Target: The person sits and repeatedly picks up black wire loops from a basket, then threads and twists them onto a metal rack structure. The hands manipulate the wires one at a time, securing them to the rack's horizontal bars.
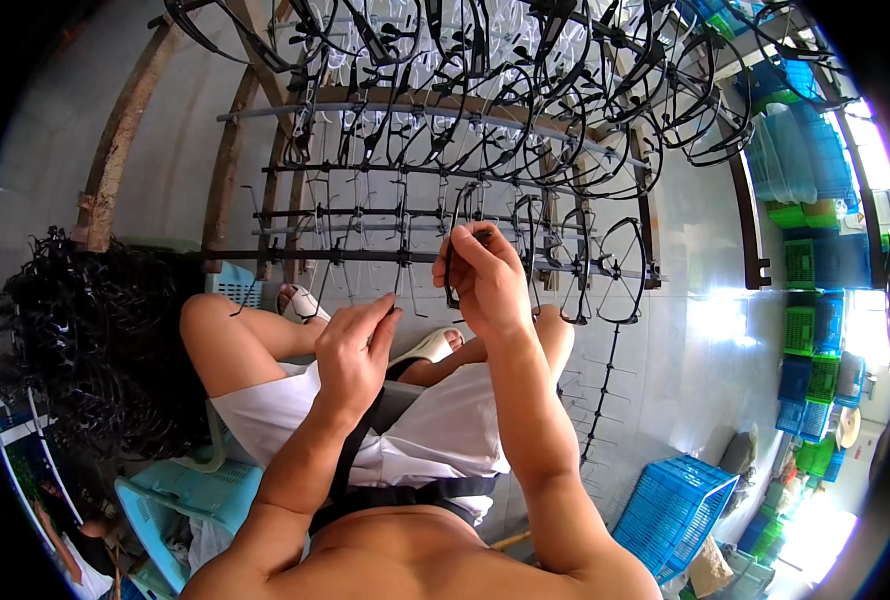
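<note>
Bare forearms rise from the lower edge over a lap in white shorts. Her right hand (485, 275) pinches a black eyeglass frame (462, 245) against the metal hanging rack (405, 255), while the left hand (355, 345) closes its fingertips on something too small to tell. Grey concrete floor (695, 360) lies beneath (blue and green crates (815, 330) stacked right); a tangled heap of black frames (95, 340) sits left.
</note>
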`<state>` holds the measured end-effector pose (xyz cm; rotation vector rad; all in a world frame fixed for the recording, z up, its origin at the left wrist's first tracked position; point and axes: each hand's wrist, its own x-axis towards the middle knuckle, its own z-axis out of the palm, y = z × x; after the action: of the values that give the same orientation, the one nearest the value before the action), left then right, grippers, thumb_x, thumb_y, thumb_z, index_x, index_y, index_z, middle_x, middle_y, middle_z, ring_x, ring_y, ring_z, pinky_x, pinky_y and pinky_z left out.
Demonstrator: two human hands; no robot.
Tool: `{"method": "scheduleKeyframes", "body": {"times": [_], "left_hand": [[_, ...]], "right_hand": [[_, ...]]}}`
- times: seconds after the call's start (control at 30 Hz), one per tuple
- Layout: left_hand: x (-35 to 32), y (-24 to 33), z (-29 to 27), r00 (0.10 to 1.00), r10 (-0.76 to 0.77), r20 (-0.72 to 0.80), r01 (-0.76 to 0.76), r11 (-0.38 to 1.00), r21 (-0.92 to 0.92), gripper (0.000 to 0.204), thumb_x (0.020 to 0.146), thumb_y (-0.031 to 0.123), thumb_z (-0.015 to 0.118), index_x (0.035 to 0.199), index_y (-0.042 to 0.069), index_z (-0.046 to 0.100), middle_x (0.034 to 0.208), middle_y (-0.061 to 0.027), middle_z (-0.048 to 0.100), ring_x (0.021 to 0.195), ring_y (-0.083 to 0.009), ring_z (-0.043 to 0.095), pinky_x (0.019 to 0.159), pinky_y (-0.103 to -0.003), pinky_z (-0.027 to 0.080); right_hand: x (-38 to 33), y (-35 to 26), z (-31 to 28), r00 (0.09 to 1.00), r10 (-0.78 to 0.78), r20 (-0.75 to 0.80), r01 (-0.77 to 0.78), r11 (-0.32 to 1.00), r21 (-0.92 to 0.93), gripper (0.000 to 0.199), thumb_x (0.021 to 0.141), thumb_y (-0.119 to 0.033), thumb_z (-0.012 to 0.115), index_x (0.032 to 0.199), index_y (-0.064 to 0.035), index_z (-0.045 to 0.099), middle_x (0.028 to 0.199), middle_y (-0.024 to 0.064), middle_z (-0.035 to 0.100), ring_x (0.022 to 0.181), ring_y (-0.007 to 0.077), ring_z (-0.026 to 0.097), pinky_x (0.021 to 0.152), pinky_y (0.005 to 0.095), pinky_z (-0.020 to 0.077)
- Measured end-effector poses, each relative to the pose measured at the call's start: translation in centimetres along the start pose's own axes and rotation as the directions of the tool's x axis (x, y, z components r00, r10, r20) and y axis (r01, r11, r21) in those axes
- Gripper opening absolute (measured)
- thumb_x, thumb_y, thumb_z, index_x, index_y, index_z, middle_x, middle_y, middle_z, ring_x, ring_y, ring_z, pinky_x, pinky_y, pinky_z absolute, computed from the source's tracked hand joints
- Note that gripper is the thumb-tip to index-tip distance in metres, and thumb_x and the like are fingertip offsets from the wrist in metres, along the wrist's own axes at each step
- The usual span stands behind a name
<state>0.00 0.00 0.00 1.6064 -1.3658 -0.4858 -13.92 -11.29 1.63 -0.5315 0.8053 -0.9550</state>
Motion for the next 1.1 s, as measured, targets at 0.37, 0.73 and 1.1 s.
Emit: {"method": "scheduleKeyframes", "body": {"times": [0.37,0.73,1.1], "left_hand": [[0.2,-0.2,0.0,1.000,0.025,-0.007,-0.025,0.999,0.041,0.019,0.077,0.002,0.068,0.096,-0.001,0.066,0.078,-0.0114,0.065,0.068,-0.0266,0.060,0.060,-0.034,0.047],[0.0,-0.1,0.1,1.000,0.027,0.005,-0.028,0.999,0.036,0.018,0.078,0.002,0.068,0.096,-0.001,0.066,0.078,-0.0115,0.065,0.068,-0.0267,0.061,0.061,-0.034,0.047],[0.9,0.1,0.3,0.992,0.118,-0.041,-0.112,0.985,0.129,0.014,0.079,0.003,0.067,0.093,0.001,0.065,0.073,-0.0108,0.063,0.063,-0.0276,0.058,0.057,-0.036,0.046]], "right_hand": [[0.7,0.2,0.2,0.998,0.059,-0.004,-0.058,0.998,0.009,0.014,0.091,-0.013,0.057,0.090,-0.0040,0.047,0.071,0.0070,0.055,0.061,0.0157,0.054,0.056,0.0280,0.0435],[0.3,0.3,0.2,1.000,0.012,0.023,-0.012,1.000,-0.021,0.013,0.091,-0.012,0.057,0.090,-0.0030,0.047,0.072,0.0067,0.055,0.059,0.0142,0.052,0.055,0.0265,0.0412],[-2.4,0.1,-0.4,0.998,0.067,0.000,-0.066,0.986,-0.154,0.014,0.088,-0.010,0.059,0.091,0.0014,0.051,0.081,0.0116,0.061,0.071,0.0205,0.064,0.068,0.0335,0.0550]]}}
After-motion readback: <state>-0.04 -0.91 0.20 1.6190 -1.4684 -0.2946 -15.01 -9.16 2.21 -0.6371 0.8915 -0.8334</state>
